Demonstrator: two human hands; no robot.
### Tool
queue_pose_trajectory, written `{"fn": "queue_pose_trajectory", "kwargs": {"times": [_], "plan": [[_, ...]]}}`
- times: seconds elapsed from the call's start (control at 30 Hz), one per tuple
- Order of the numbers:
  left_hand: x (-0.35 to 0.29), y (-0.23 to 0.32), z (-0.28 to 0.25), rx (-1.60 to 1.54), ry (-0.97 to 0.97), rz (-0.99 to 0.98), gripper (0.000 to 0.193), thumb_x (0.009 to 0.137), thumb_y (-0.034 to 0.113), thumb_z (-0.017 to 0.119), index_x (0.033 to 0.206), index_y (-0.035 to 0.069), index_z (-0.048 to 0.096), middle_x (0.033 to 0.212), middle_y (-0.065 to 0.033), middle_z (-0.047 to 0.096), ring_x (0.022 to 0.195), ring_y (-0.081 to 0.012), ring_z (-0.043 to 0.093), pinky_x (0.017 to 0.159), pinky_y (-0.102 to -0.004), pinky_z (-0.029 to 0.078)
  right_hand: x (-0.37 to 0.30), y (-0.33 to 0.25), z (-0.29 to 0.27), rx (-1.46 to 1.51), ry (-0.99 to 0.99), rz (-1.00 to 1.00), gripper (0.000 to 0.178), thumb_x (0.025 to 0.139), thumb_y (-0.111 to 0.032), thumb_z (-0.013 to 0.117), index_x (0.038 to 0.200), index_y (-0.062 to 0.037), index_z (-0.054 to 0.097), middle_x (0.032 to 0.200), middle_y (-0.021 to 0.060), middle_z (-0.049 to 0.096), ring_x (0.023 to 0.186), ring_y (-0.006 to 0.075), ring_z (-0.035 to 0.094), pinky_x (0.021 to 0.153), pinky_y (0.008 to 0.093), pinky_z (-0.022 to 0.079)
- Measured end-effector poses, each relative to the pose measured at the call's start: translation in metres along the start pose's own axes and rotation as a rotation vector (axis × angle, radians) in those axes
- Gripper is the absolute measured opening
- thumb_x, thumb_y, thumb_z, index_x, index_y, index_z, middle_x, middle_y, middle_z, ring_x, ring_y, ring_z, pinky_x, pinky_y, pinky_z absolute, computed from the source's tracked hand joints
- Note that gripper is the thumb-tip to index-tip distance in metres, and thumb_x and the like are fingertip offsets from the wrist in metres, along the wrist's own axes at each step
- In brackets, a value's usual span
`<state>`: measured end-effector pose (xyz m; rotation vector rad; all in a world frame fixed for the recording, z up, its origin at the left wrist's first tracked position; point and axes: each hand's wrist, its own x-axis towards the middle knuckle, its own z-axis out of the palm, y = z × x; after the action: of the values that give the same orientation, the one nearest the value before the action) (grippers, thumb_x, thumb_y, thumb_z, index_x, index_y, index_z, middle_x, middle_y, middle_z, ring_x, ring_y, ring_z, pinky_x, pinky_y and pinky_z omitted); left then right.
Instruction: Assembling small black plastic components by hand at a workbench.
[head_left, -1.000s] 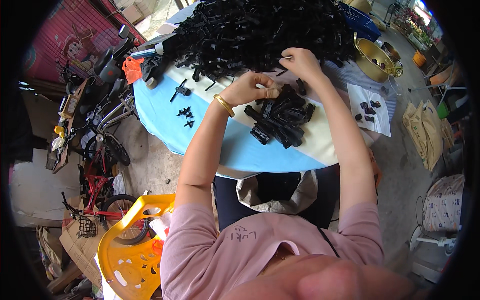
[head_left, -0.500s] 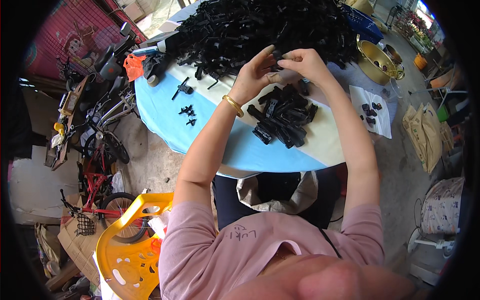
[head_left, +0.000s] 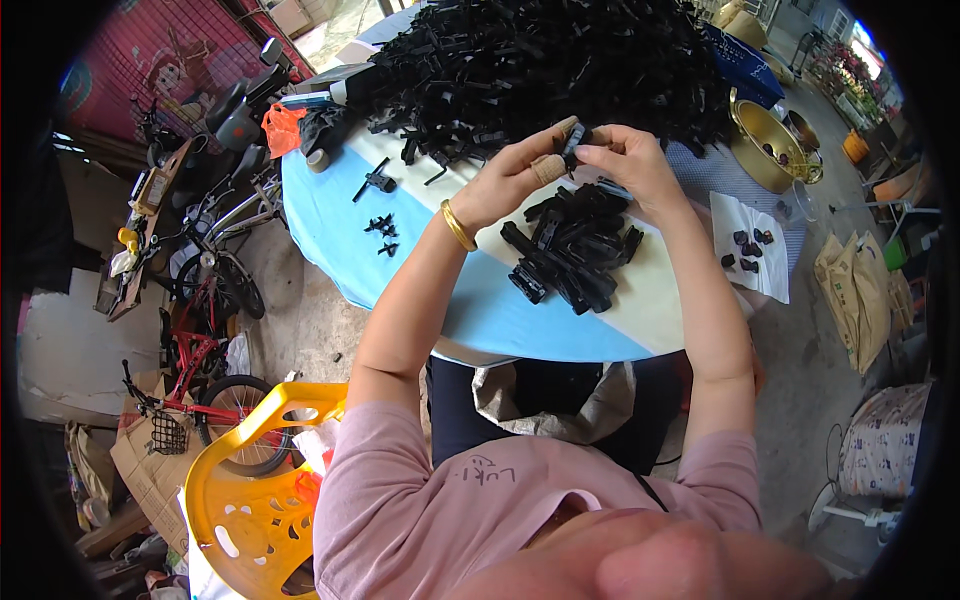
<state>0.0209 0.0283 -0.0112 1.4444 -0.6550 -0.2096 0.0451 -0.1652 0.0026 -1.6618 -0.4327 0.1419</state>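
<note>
My left hand (head_left: pixel 512 178) pinches a small black plastic part (head_left: pixel 573 140) above the table, with tan tape or finger covers on its fingers. From the other side my right hand (head_left: pixel 632 170) closes its fingertips on that part; its finer shape is partly hidden by the fingers. Just below the hands lies a small heap of black plastic parts (head_left: pixel 572 245). Beyond them, a much larger pile of similar black parts (head_left: pixel 540 70) covers the far side of the table. To the left are a loose black part (head_left: pixel 375 180) and several tiny black pieces (head_left: pixel 383 228).
The round table has a blue and cream cloth (head_left: pixel 400 270). At right stand a gold-coloured pot (head_left: pixel 757 150), a white sheet (head_left: pixel 750 212) bearing several dark pieces, and a blue basket (head_left: pixel 748 75). A roll of tape (head_left: pixel 317 160) sits at left. A yellow chair (head_left: pixel 225 480) is beside me.
Both hands have drawn slightly nearer to me, and the held part has tilted so a greyish face shows. The whole view has also shifted a little.
</note>
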Motion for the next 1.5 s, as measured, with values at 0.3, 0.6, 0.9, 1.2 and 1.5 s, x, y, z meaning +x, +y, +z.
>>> {"fn": "queue_pose_trajectory", "kwargs": {"times": [0.3,0.6,0.9,1.2,1.5], "plan": [[0.002,0.002,-0.004,-0.090,0.082,0.043,0.043,0.078,0.005,0.063,0.118,0.005,0.049,0.100,-0.0047,0.059,0.091,-0.0137,0.057,0.085,-0.0277,0.046,-0.008,-0.007,0.008,-0.163,-0.067,-0.202,0.011,0.078,-0.003,0.061,0.087,0.0032,0.060,0.076,0.0024,0.062,0.070,0.0072,0.059,0.065,0.0189,0.048],[0.001,0.004,-0.001,-0.282,0.058,0.069,0.030,0.073,0.000,0.067,0.098,0.003,0.051,0.090,-0.0069,0.060,0.082,-0.0191,0.061,0.076,-0.0300,0.050,-0.011,-0.012,0.005,-0.176,-0.028,-0.282,0.013,0.084,-0.008,0.054,0.093,0.0001,0.057,0.077,0.0008,0.057,0.065,0.0037,0.050,0.058,0.0152,0.041],[0.001,0.001,0.023,0.268,0.470,0.181,0.035,0.078,0.002,0.063,0.110,-0.002,0.049,0.092,-0.0057,0.060,0.086,-0.0111,0.058,0.078,-0.0239,0.048,-0.012,-0.009,0.016,-0.091,-0.053,-0.205,0.011,0.088,-0.010,0.050,0.095,-0.0020,0.055,0.069,-0.0026,0.053,0.057,0.0005,0.041,0.050,0.0151,0.033],[-0.001,0.003,0.026,0.073,0.477,0.231,0.024,0.078,-0.002,0.061,0.101,-0.004,0.054,0.091,-0.0065,0.061,0.086,-0.0113,0.058,0.078,-0.0243,0.048,-0.016,-0.015,0.021,-0.090,-0.046,-0.261,0.012,0.086,-0.007,0.051,0.085,0.0013,0.059,0.068,0.0014,0.058,0.064,0.0067,0.053,0.061,0.0193,0.044],[-0.001,-0.001,0.028,0.529,0.540,0.435,0.019,0.078,-0.001,0.062,0.095,-0.001,0.054,0.089,-0.0070,0.060,0.074,-0.0119,0.057,0.070,-0.0257,0.048,-0.018,-0.019,0.020,0.037,-0.078,0.077,0.015,0.087,-0.010,0.050,0.084,0.0007,0.059,0.066,0.0005,0.057,0.060,0.0047,0.049,0.055,0.0180,0.040]]}}
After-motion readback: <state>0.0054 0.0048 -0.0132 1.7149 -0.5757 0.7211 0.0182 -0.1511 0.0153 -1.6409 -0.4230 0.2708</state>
